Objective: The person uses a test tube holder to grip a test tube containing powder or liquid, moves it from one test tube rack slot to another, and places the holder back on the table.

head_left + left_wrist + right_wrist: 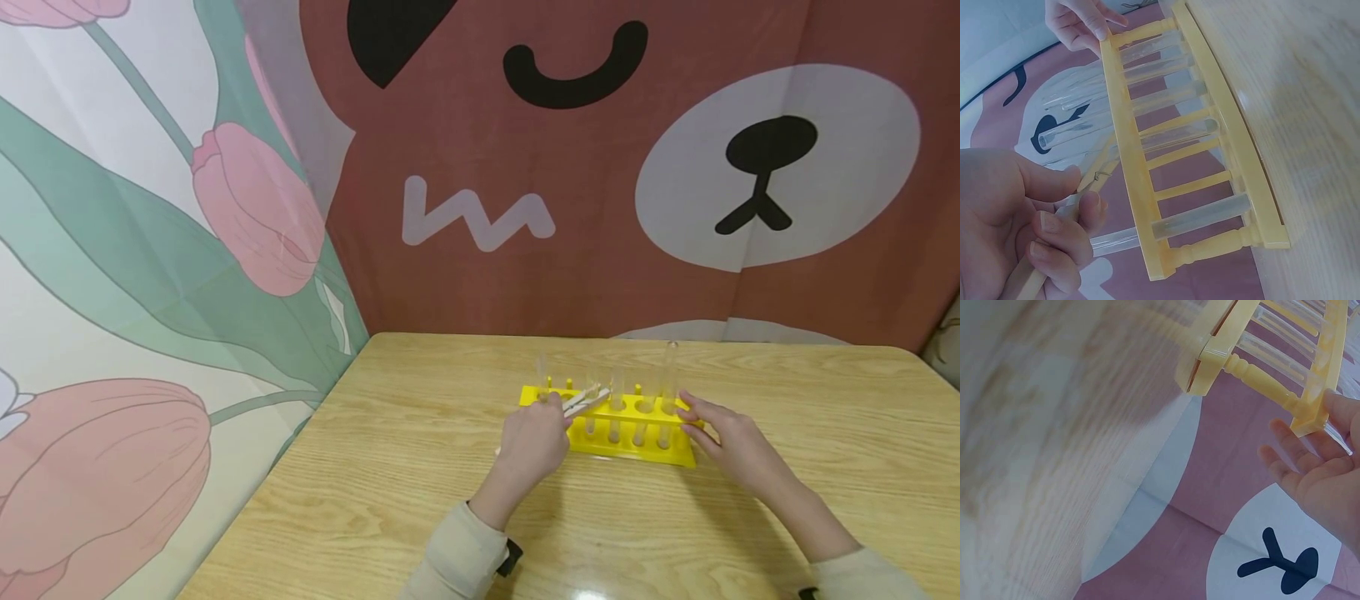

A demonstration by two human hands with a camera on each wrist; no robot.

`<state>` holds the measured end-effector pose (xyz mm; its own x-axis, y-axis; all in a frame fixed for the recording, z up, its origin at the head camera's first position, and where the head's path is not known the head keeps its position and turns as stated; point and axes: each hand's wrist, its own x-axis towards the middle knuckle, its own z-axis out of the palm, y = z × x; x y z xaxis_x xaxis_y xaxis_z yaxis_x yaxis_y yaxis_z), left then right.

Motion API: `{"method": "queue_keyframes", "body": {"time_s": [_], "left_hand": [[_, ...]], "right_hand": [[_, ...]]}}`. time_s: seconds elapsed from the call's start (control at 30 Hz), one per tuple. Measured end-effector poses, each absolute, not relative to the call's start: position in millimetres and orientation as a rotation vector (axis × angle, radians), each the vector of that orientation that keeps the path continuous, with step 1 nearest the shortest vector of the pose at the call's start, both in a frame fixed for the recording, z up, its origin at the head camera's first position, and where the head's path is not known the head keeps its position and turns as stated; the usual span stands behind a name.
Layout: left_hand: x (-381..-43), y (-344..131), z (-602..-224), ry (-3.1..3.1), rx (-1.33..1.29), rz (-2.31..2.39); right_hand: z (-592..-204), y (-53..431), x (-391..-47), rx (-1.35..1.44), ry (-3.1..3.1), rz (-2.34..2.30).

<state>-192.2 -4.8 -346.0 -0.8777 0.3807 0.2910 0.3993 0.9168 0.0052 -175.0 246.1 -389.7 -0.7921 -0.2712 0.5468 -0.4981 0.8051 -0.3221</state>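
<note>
A yellow test tube rack (678, 456) stands on the table with several clear test tubes (670, 371) upright in it. My left hand (534, 437) grips a wooden test tube holder (581, 403) at the rack's left half. Its metal spring (1102, 175) shows just past my fingertips in the left wrist view. The holder's far end lies among the tubes above the top plate; whether it clasps one, I cannot tell. At the rack's right end, my right hand (738, 440) holds the top plate, thumb on one side and fingers (1297, 447) on the other.
The wood-grain table (360, 467) runs back to a fabric backdrop (465, 283) with a large cartoon face. On the left hangs a tulip-print cloth (150, 275). One test tube (1204, 215) stands apart from the others near the rack's left end.
</note>
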Motion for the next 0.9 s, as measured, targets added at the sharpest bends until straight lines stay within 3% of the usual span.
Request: {"method": "queue_keyframes", "body": {"time_s": [0.9], "left_hand": [[-195.8, -6.5, -350.9, -2.775, -0.595, -0.068]], "right_hand": [[-391.1, 246.3, -175.5, 0.586, -2.505, 0.639]]}}
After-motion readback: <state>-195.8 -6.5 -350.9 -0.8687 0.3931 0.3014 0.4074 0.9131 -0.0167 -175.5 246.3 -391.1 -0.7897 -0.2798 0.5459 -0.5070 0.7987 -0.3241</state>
